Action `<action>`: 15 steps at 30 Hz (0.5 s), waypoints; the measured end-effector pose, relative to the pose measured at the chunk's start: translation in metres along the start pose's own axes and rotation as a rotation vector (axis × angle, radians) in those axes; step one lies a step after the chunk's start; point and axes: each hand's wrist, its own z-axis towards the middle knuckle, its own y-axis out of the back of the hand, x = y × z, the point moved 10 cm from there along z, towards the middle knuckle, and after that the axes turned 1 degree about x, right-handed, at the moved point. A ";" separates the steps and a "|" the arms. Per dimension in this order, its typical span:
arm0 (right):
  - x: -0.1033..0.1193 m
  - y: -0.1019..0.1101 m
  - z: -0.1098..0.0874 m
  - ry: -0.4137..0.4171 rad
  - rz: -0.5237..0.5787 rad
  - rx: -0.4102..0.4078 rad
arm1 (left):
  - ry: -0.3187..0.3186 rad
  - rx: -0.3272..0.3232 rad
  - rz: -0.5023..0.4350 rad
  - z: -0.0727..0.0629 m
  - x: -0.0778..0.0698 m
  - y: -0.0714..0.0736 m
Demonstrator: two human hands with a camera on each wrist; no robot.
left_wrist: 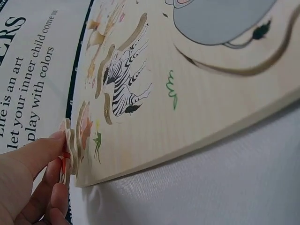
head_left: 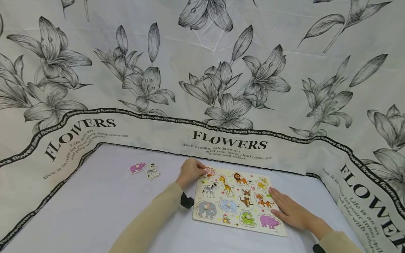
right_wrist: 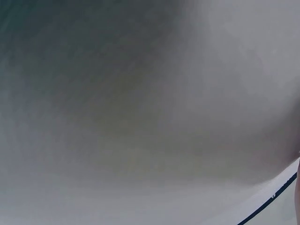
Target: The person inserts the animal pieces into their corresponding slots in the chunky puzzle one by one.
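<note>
A wooden animal puzzle board lies on the white cloth. Over its far left corner, my left hand pinches a puzzle piece with pink and red on it. In the left wrist view that piece is tilted edge-on beside a recess with a pinkish picture, so its face is mostly hidden. My right hand rests on the board's right edge with its fingers extended. Near the left hand, the zebra recess shows its printed picture. An elephant piece with a knob sits at the near left.
To the left of the board, a purple hippo-like piece and a black-and-white piece lie loose on the cloth. A flower-printed curtain rises behind the board. The right wrist view is mostly blurred grey.
</note>
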 end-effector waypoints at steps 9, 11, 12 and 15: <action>-0.001 -0.001 0.001 -0.017 0.021 0.010 | 0.030 0.002 0.013 0.006 0.001 -0.011; -0.002 -0.002 0.001 -0.021 0.030 0.015 | 0.031 -0.001 0.014 0.006 0.001 -0.013; -0.001 -0.002 0.001 -0.021 0.033 0.016 | 0.028 -0.003 0.015 0.005 0.000 -0.013; -0.001 -0.002 0.001 -0.018 0.029 0.013 | 0.020 -0.005 0.009 0.005 -0.001 -0.015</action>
